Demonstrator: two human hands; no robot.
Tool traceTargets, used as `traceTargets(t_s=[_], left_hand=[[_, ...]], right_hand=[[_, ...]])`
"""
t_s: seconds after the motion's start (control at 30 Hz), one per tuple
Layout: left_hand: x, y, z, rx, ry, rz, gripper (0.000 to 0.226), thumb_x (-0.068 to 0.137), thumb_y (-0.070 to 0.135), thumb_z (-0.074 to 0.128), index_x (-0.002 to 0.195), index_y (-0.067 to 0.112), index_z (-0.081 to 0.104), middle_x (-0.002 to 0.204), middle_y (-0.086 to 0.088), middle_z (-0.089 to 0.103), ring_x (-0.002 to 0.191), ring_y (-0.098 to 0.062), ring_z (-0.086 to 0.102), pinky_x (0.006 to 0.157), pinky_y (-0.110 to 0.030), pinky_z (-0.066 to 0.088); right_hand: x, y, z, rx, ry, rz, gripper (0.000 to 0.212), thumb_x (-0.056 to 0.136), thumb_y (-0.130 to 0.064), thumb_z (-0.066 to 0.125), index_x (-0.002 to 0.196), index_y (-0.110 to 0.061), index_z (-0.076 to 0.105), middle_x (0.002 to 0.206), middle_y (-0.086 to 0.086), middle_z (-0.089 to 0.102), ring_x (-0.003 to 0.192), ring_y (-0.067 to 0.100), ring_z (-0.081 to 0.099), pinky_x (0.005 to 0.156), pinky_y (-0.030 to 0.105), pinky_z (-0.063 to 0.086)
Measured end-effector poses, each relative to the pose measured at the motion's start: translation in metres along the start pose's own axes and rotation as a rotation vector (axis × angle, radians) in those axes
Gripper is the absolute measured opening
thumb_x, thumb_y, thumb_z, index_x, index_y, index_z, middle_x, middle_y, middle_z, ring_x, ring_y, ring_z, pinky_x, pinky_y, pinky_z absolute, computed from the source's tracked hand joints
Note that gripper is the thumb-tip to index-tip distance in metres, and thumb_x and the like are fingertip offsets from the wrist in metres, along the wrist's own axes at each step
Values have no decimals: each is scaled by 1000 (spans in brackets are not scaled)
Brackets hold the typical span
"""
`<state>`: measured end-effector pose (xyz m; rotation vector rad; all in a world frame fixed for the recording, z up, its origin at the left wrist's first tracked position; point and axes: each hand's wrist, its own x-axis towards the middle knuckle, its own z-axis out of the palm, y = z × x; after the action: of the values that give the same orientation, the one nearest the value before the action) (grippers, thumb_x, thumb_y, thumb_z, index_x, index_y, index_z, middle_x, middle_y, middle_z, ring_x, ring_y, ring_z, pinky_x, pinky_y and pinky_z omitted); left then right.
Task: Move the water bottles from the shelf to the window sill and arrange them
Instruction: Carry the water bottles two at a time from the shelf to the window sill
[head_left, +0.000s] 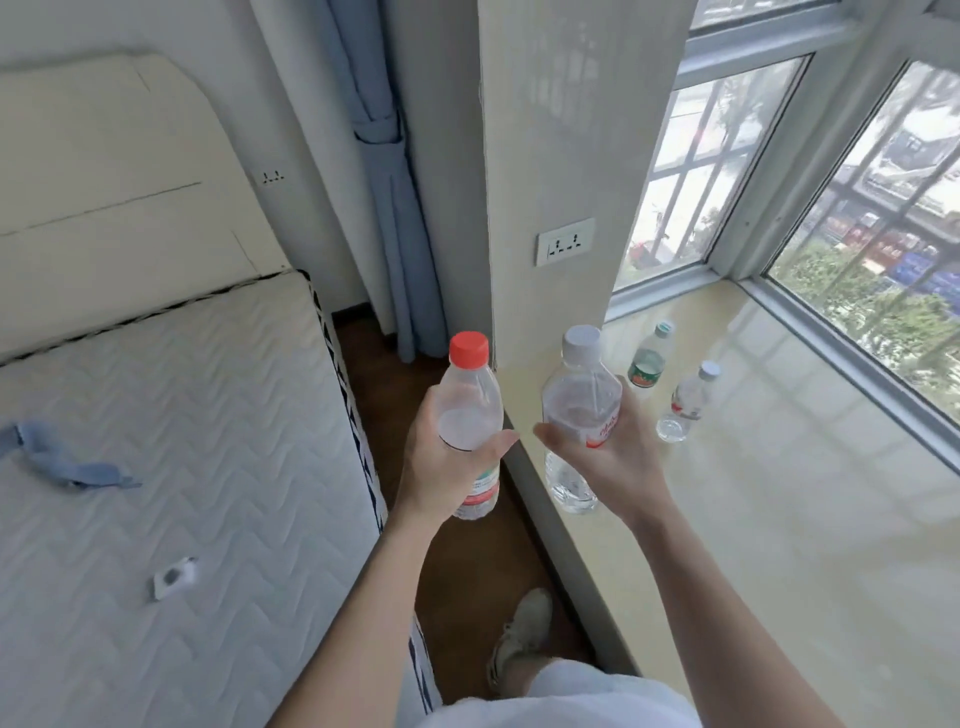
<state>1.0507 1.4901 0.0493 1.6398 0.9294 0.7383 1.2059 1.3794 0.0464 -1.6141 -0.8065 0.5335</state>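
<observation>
My left hand (447, 462) grips a clear bottle with a red cap (470, 395), upright over the gap between the bed and the sill. My right hand (613, 452) holds a clear bottle with a white cap (579, 395), upright above the near left edge of the glossy cream window sill (779, 493). Two small bottles stand farther back on the sill: one with a green label (649, 364) and, to its right, one with a white cap and red label (687, 402). The shelf is out of view.
A bare quilted mattress (182, 441) with a blue cloth strip (67, 462) lies to the left. A blue curtain (400, 208) hangs in the corner. A wall socket (565, 242) sits above the sill. Window panes (883, 234) border the sill. My shoe (524, 629) rests on the brown floor.
</observation>
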Motion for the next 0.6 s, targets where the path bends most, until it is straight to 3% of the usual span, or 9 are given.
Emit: traceTargets(t_s=[0.1,0.27,0.4,0.5,0.6], left_hand=[[53,6,15,12,-73,-6,53,72,21,86,104,45,51,107,16,60,100,10,56,80,-17,44],[129,12,46,2,-195,-1,56,67,35,88,108,48,53,113,15,62,105,6,58,90,-25,49],[166,17,87,56,-336,31,60,57,55,85,107,58,52,112,20,61,112,1,56,95,-28,48],[182,20,121,60,-475,30,54,61,42,89,101,52,54,105,23,61,107,4,56,90,-26,47],[192,20,153,54,-624,35,55,63,33,90,108,36,58,105,20,62,108,2,57,92,-26,46]], right_hand=[[49,6,-5,12,44,28,46,74,-24,87,110,-28,60,93,-21,68,91,3,67,74,16,50],[110,7,-29,-16,193,72,52,64,-47,82,105,-30,57,93,-11,67,90,12,68,81,43,56],[122,13,-58,-42,338,142,50,63,-44,82,104,-32,56,93,-12,66,88,8,67,80,39,56],[116,25,-78,-25,490,225,49,62,-42,83,102,-29,58,92,-10,68,88,11,68,79,43,57],[106,39,-94,-19,660,298,48,61,-39,86,97,-27,57,89,-8,68,86,14,68,78,43,57]])
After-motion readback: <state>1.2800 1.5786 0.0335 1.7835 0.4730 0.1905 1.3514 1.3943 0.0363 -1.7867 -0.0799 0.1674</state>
